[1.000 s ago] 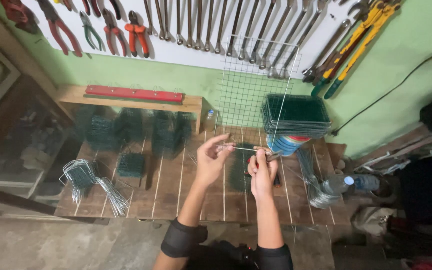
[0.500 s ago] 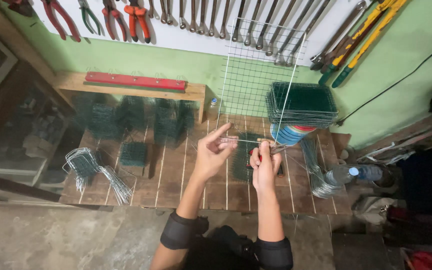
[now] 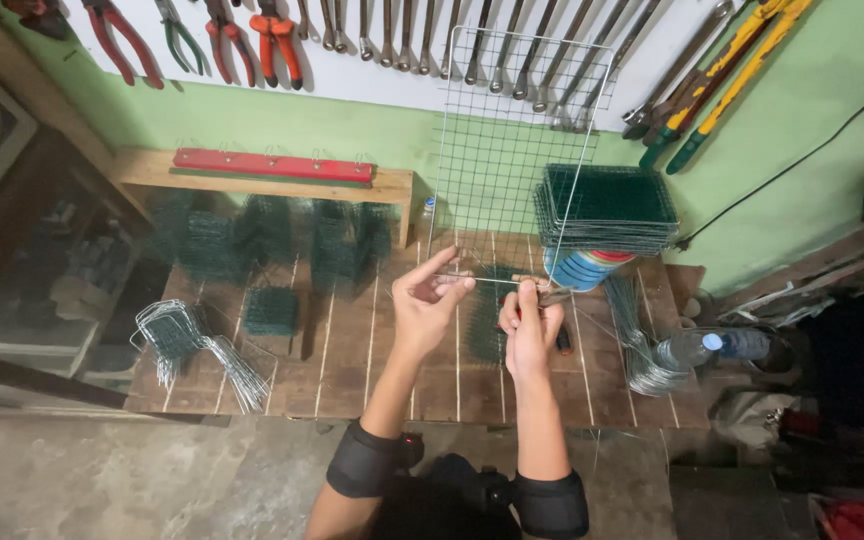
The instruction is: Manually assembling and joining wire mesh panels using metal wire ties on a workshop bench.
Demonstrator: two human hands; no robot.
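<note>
Wire (image 3: 492,281), one thin straight length, held level above the wooden surface (image 3: 352,370) between both hands. Left hand (image 3: 424,305) pinches its left end between thumb and forefinger. Right hand (image 3: 530,322) is clenched around a tool; the tool itself is mostly hidden, kind unclear. Wire mesh panel (image 3: 512,150), one, upright just beyond. Stack of green mesh panels (image 3: 607,208), far right, count unclear. Plastic bottle (image 3: 717,347), one, at right. Bent wire bundle (image 3: 192,345), near left, pieces uncountable.
</note>
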